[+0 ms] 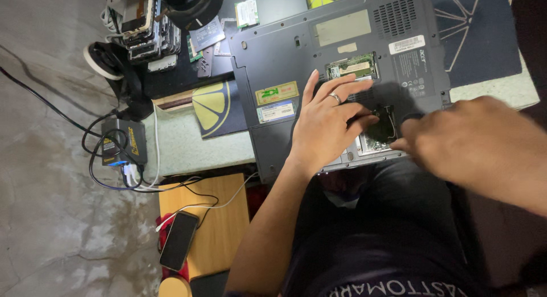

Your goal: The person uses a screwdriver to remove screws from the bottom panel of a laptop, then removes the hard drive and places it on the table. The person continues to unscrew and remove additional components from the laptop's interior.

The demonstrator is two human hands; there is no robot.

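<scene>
A dark grey laptop (296, 52) lies upside down on the table, its bottom panel facing up. An open bay shows a green memory module (353, 67). My left hand (327, 123), with a ring on one finger, rests flat on the laptop's base beside an open compartment (380, 131) near the front edge. My right hand (473, 146) hovers over the laptop's right front corner, its fingertips at the edge of that compartment. The fingers are blurred and whether they pinch anything cannot be told.
A dark mat with a yellow lemon design (213, 106) lies left of the laptop. Loose circuit boards and drives (151, 32) are stacked at the back left. A black power adapter with cables (122, 143) sits on the floor. A phone (178, 240) lies on a wooden stool (222, 228).
</scene>
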